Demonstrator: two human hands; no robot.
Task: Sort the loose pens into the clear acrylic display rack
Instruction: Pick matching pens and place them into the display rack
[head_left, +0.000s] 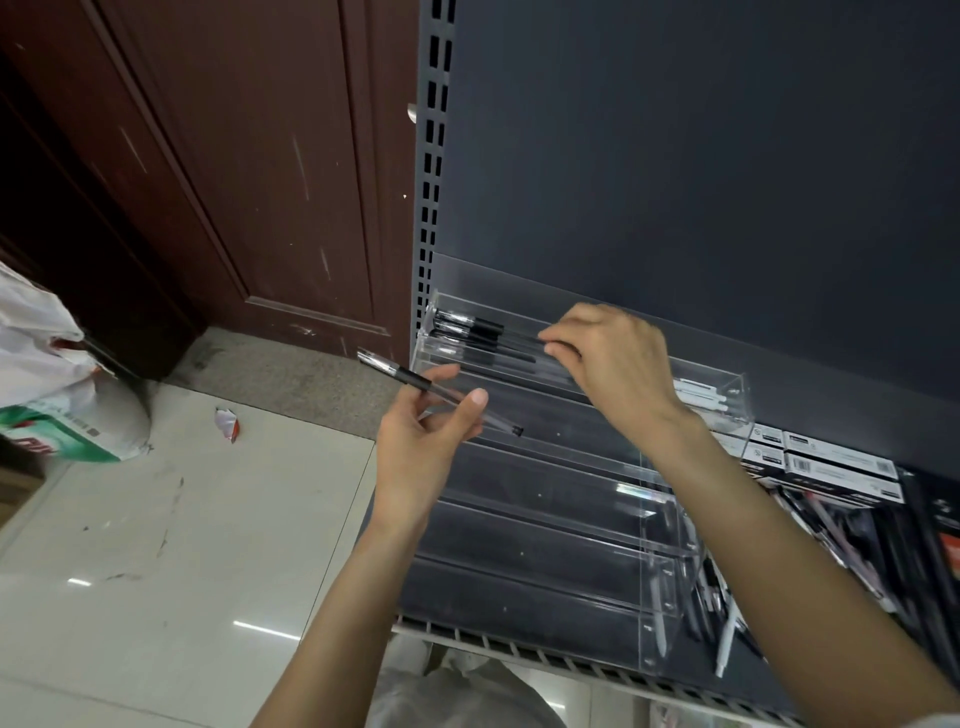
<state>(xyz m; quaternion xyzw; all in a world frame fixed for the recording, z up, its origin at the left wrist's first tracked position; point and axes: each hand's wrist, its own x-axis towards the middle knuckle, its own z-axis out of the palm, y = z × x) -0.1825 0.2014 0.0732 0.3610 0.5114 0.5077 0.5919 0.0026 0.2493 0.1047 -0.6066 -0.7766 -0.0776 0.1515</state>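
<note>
1. Our forearms reach up from the bottom edge to the rack (660, 525) on the shelf.
2. Our left hand (426, 447) pinches one pen (415, 382) between thumb and fingers, just left of the rack.
3. Our right hand (608, 358) closes its fingertips on the pens (467, 332) lying in the top tier.
4. The lower tiers look empty.
5. Risk: the left pen is held loosely and tilted; it could slip to the floor, or our right wrist could nudge the stacked pens askew.
</note>
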